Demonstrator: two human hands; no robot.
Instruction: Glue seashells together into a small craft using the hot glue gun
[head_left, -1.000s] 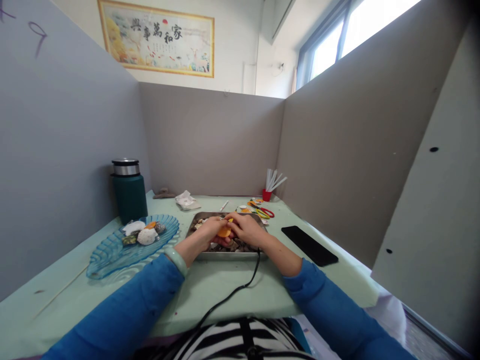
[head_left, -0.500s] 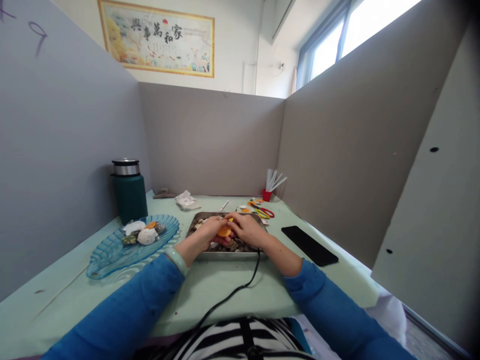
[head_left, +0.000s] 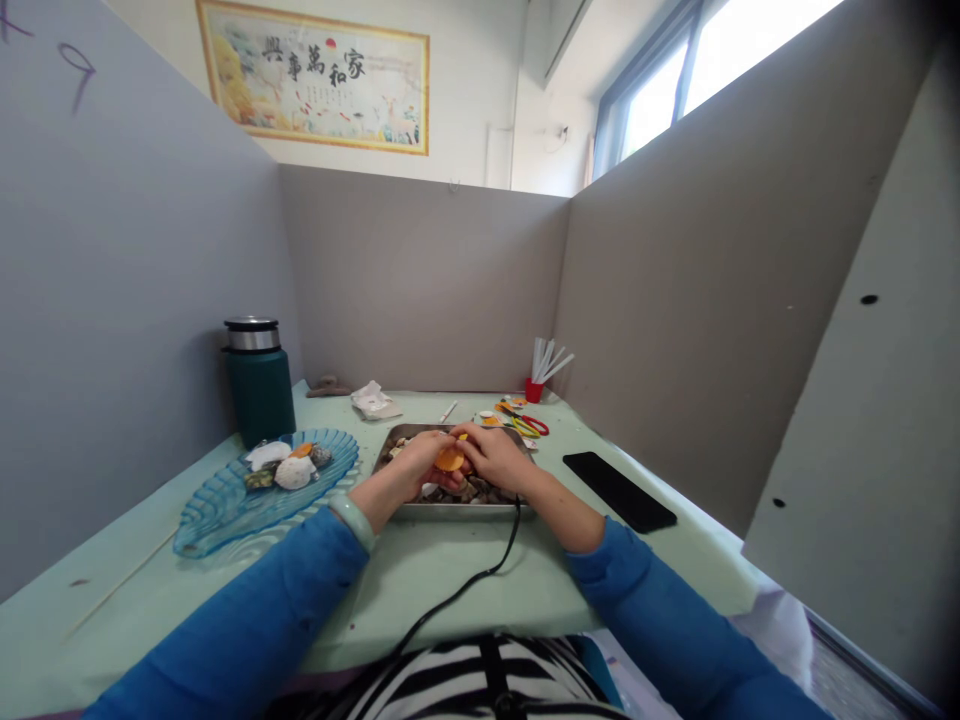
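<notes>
My left hand [head_left: 421, 468] is closed on an orange shell [head_left: 450, 459], its fingers curled beneath it. My right hand [head_left: 491, 457] meets it from the other side, with thumb and fingertips pinched at the shell's upper edge. Whether something small sits between those fingertips is hidden. Both hands are over a metal tray [head_left: 457, 513] that contains many brownish shells or pebbles [head_left: 480, 492]. A black cable [head_left: 465, 588] runs from under my right wrist across the tray's front rim toward my lap.
Left stands a blue shell-shaped dish [head_left: 225, 518] with several shells and stones, beside a green flask [head_left: 260, 390]. Behind the tray are scissors [head_left: 527, 425], crumpled paper [head_left: 373, 402] and a red cup [head_left: 533, 390] of white sticks. A black phone-like slab [head_left: 619, 491] lies right. Grey partitions [head_left: 427, 280] enclose the table.
The orange shell has tilted slightly between my fingers. Both hands stay in the same place over the tray, and nothing else has visibly moved.
</notes>
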